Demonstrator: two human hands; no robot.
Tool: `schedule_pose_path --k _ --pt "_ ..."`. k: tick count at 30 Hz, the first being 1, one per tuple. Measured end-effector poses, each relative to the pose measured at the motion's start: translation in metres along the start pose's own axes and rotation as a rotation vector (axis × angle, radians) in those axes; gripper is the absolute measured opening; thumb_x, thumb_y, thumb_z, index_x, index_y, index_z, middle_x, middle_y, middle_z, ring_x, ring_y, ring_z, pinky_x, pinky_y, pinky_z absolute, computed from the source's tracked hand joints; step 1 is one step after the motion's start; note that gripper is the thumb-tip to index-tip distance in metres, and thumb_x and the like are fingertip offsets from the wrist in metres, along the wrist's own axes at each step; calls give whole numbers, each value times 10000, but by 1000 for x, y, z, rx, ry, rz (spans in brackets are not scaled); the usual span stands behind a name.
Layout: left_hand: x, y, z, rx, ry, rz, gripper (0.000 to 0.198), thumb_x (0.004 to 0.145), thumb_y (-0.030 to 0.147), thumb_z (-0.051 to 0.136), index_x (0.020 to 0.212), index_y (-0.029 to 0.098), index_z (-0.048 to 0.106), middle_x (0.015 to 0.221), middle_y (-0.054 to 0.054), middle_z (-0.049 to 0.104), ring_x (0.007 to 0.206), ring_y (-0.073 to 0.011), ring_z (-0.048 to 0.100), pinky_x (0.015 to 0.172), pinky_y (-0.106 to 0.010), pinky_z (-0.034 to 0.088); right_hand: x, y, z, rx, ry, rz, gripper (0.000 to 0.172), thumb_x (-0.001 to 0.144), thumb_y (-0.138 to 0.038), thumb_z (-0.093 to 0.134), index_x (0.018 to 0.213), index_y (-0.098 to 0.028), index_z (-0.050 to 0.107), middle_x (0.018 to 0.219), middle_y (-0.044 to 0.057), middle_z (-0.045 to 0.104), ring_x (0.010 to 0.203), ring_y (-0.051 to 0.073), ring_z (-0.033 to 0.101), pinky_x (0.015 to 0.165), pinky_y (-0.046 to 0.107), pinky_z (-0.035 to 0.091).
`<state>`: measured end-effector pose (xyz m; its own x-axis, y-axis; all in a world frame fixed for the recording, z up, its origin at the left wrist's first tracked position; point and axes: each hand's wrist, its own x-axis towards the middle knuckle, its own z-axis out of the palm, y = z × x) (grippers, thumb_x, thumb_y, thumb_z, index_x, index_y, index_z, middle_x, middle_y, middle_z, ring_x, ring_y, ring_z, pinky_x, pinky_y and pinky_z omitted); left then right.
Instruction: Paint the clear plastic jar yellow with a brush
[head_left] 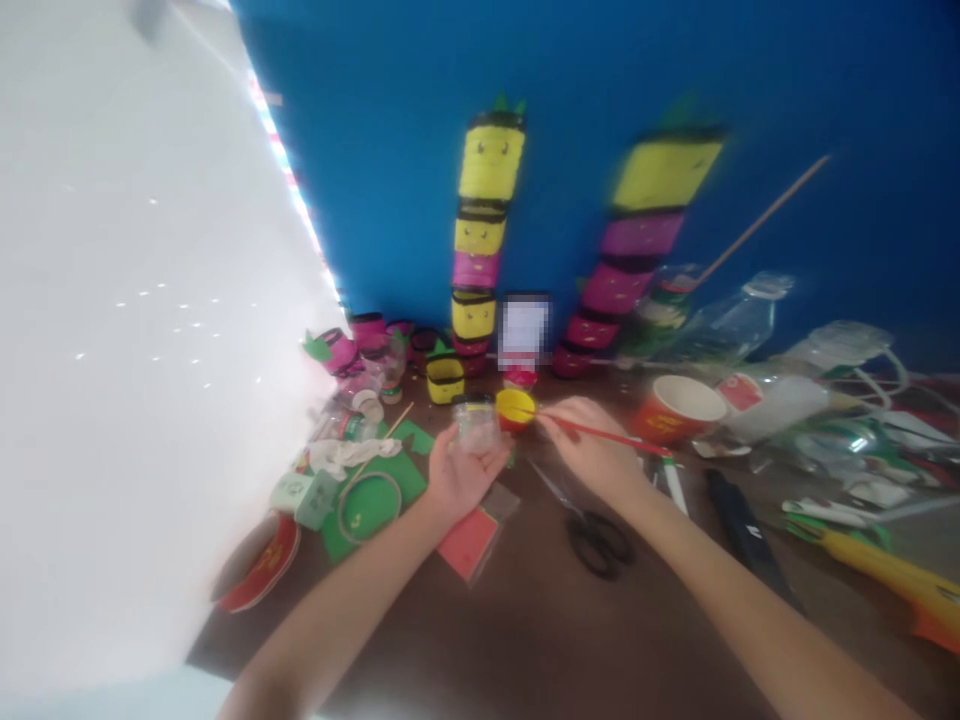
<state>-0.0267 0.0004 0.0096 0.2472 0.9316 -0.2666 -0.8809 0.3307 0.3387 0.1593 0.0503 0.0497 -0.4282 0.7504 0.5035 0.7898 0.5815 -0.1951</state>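
My left hand (461,470) is palm up with its fingers curled around a small clear plastic cup (475,424). My right hand (589,445) pinches a thin red-handled brush (607,436), whose tip reaches into a small yellow cup of paint (515,408) standing just beyond the clear cup. Both hands are over a dark brown table (540,620), in front of a blue wall.
Two tall stacks of yellow and pink painted cups (480,235) (637,245) lean on the wall. Black-handled scissors (592,535) lie below my right hand. A red paper cup (675,410), clear bottles (739,320), green sheets (360,500) and a yellow tool (892,575) crowd the table.
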Motion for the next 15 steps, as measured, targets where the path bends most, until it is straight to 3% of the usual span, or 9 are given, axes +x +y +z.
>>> schedule_pose_path --k 7,15 --pt "-1 1 1 -8 -6 -77 680 716 493 520 1182 -2 504 1170 -253 584 1164 -301 528 980 -356 394 1 -1 -1 -18 -26 -15 314 905 -310 396 806 -181 665 816 76 664 799 221 571 717 343 431" --pt "-2 1 -2 -21 -55 -118 741 719 522 505 1219 -22 462 1218 -266 552 1201 -316 497 1011 -374 367 0 -5 -12 14 -28 -21 324 894 -316 401 712 -190 638 734 69 633 743 209 558 674 323 420"
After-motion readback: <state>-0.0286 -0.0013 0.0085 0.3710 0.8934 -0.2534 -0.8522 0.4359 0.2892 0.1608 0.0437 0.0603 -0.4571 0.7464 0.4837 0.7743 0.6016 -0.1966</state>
